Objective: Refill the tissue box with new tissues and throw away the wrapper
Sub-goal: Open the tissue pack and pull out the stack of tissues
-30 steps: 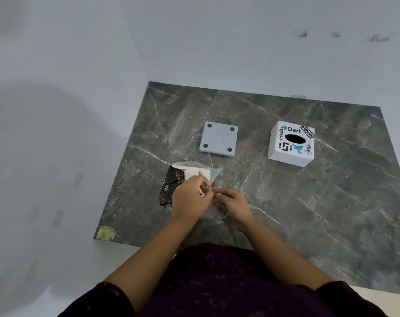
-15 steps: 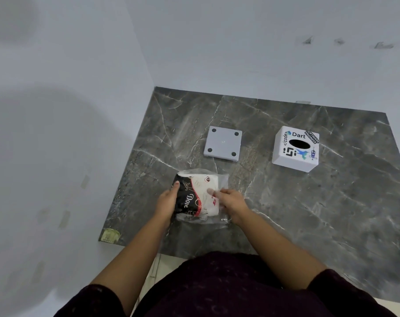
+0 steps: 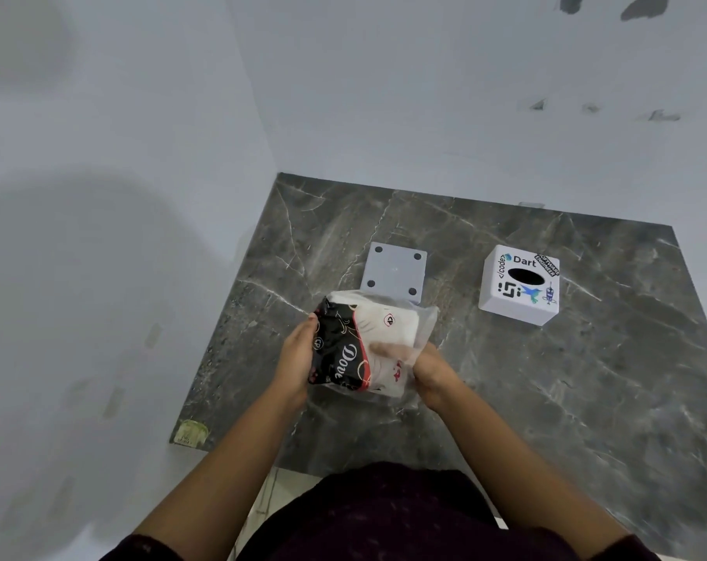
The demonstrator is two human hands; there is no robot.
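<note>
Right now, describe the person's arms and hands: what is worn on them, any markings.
Both hands, left and right, are bare: no gloves, rings or watch show. The forearms are bare too. Dark maroon sleeves begin near the elbows at the bottom edge, matching the dark garment on the torso. No markings or bands are visible.

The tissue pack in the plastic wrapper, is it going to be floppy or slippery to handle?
Probably soft rather than stiff: the tissue pack looks slightly bowed between the left hand and right hand. The glossy wrapper may be slippery, and its loose clear end looks floppy. Likely light for its size.
</note>
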